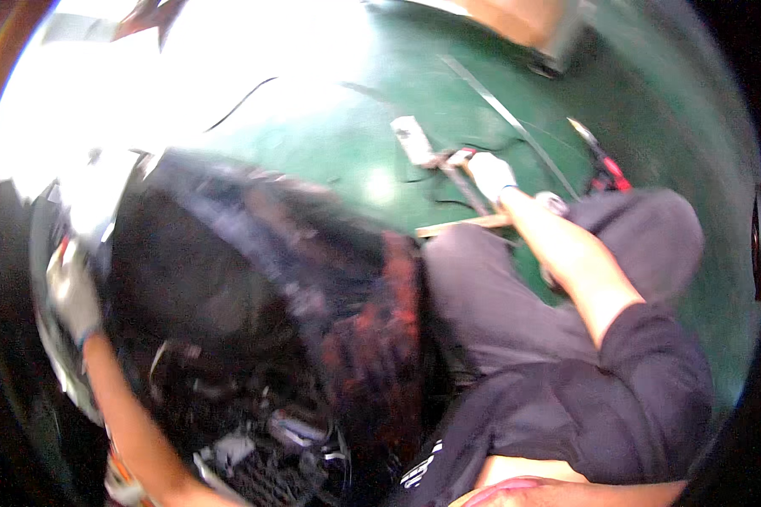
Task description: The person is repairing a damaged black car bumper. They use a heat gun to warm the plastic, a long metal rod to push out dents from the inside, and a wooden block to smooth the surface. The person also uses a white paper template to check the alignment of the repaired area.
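Note:
My left hand (73, 287), in a pale glove, has its fingers curled at the shiny edge of a large dark, scuffed body (203, 253), with something small and red at the fingertips that I cannot make out. The gloved fingers of my right hand (489, 176) close on a small red-and-dark object (463, 158), blurred, just beside a white rectangular item (413, 139) and a metal bar (469, 190) on the green floor. A jumble of dark parts (262, 439) fills the lower part of the dark body.
My bent knees are at the right, near a wooden strip (440, 228). A red-handled tool (613, 169), a long metal strip (507, 114) and dark cables (237, 103) lie on the floor (364, 110). A brown box-like object (516, 21) stands at the top. The upper left is glaringly bright.

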The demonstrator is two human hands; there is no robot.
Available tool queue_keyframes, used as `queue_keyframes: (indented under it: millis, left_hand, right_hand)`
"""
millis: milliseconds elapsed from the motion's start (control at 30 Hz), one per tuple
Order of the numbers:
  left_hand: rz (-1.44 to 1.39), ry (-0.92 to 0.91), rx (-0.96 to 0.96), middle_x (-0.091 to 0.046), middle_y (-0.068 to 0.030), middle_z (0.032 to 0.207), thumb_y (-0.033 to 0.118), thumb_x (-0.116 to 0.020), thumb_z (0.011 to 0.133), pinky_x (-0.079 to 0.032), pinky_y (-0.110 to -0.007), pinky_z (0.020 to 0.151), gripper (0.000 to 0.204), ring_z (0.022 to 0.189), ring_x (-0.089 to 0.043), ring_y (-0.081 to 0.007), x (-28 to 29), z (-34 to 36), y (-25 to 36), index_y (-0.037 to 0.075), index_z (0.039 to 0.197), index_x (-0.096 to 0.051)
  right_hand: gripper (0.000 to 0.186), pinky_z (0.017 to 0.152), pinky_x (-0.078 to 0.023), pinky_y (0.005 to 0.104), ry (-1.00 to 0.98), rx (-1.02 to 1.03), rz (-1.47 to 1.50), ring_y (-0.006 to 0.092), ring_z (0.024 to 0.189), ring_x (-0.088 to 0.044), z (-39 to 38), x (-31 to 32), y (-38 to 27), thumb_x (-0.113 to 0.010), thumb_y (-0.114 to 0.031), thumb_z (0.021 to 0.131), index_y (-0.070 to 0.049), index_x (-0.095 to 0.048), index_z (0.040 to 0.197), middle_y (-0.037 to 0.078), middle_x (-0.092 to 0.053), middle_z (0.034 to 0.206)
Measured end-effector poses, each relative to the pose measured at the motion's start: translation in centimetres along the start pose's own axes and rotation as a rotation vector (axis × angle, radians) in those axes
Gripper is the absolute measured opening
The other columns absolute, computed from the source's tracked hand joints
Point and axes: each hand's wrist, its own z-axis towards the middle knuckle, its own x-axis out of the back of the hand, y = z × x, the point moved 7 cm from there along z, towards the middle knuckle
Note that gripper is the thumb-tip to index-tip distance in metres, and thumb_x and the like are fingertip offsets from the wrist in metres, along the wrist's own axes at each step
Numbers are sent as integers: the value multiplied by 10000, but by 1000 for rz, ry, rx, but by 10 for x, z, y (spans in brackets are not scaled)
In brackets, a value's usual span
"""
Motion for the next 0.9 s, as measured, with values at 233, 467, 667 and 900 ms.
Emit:
queue_keyframes:
  millis: [233, 467, 667, 900]
  left_hand:
    - [-229, -32, 38, -713, -62, 1009, 289, -706, 1001, -520, -293, 837, 344, 893, -644, -126, -44, -29, 26, -19, 1152, -694]
    - [-125, -21, -5, -716, -68, 993, 292, -710, 997, -520, -296, 809, 362, 873, -652, -126, -55, -9, 48, -26, 1168, -692]
    - [-59, -37, 33, -708, -53, 1012, 345, -702, 1005, -493, -281, 866, 387, 915, -621, -121, -39, -8, 27, -6, 1169, -705]
    - [-137, -66, 20, -714, -81, 1031, 331, -695, 1003, -505, -291, 870, 389, 937, -645, -138, -53, 6, 31, -14, 1183, -697]
  right_hand:
    - [427, 1120, -462, 421, -44, 946, 766, 408, 1298, -596, -82, 170, -417, -452, -268, 1065, -24, -617, 1376, 230, -627, 1411]
    - [379, 1029, -515, 486, 38, 1244, 484, 392, 1177, -637, -5, 143, -510, -413, -303, 1104, -31, -618, 1269, 228, -628, 1330]
    - [520, 1023, -523, 432, 49, 534, 298, 341, 1121, -689, 129, 67, -319, -371, -428, 1111, -23, -646, 1286, 212, -685, 1213]
    - [445, 1031, -503, 489, -44, -56, -321, 378, 1194, -654, 74, 50, 90, -382, -364, 1088, -76, -681, 1248, 200, -688, 1275]
